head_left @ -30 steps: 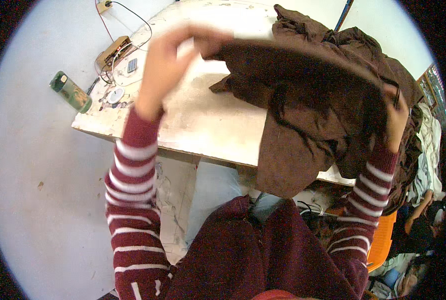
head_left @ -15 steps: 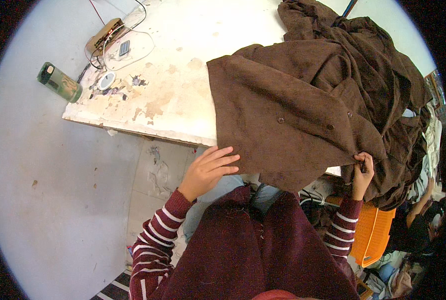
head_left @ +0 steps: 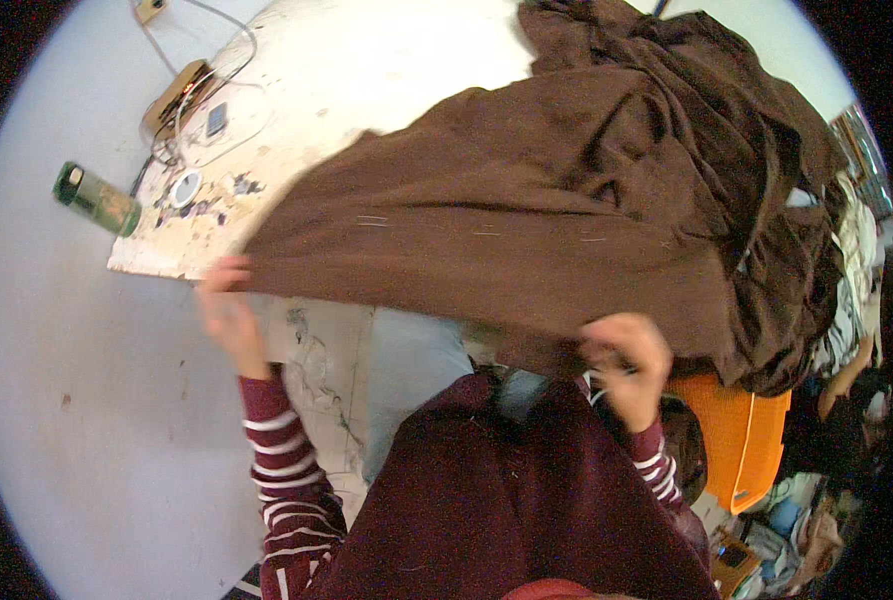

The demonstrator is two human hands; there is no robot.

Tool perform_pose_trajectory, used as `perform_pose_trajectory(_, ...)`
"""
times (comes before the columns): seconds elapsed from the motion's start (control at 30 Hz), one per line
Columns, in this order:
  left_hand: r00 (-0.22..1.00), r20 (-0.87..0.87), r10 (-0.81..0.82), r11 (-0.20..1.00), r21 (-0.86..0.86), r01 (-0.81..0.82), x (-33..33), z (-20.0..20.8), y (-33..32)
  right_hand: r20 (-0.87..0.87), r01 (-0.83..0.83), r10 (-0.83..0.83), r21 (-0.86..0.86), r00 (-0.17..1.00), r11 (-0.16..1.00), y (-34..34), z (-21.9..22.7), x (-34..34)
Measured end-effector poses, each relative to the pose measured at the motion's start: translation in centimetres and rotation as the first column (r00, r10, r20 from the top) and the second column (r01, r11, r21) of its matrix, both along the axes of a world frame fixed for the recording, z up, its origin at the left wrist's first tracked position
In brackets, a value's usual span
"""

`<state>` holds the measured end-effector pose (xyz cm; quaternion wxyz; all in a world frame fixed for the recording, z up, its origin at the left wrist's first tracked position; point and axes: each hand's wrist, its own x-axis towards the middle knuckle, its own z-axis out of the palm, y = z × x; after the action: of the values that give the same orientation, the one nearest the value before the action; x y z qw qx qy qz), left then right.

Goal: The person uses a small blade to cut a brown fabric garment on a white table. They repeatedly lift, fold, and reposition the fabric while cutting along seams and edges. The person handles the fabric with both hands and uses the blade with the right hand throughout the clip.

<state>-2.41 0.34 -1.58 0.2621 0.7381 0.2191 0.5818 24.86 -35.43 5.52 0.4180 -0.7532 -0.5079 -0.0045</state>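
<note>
A large dark brown garment (head_left: 466, 260) spreads over the white table, its near edge pulled out straight along the front. A row of short pale marks, like stitches, runs across it. My left hand (head_left: 231, 315) pinches its left corner, just past the table's front edge; the fingers are blurred by motion. At the near edge on the right, my right hand (head_left: 631, 365) is closed on the cloth with curled fingers, also smeared. The rest of the garment lies heaped in folds toward the back right.
The white table (head_left: 376, 60) has worn, stained patches. On its left lie a green bottle (head_left: 96, 200), a white round object (head_left: 185, 188), a small grey keypad-like device (head_left: 216, 119) and a brown box with cables (head_left: 178, 98). An orange plastic basket (head_left: 741, 440) stands below right, near piled clothes (head_left: 796, 530).
My left hand has moved left with the garment's corner, and my right hand has shifted left too. The near edge is stretched wide; the buttons seen before no longer show.
</note>
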Motion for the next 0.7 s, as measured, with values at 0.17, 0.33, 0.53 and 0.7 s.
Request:
perform_pose_trajectory(0.17,0.561,-0.299,0.772,0.631,0.471,-0.617,-4.1,3.6,4.9,-0.667,-0.722,0.583,0.097,0.464,0.686,0.0,1.4,-3.6)
perform_pose_trajectory(0.33,0.908,-0.371,0.194,0.967,0.227,-0.114,4.1,0.9,-8.6,-0.395,0.011,-0.015,-0.014,0.919,1.000,-5.3,1.0,1.0)
perform_pose_trajectory(0.53,0.690,-0.572,-0.443,0.725,0.223,0.651,13.0,-2.8,-22.2,-0.188,0.674,-0.649,0.275,0.737,0.686,-10.3,-2.4,7.8)
perform_pose_trajectory(0.7,0.731,-0.474,-0.491,0.737,0.223,0.639,15.0,-1.8,-19.4,-0.123,0.581,-0.569,0.236,0.813,0.779,-10.8,-3.9,8.9)
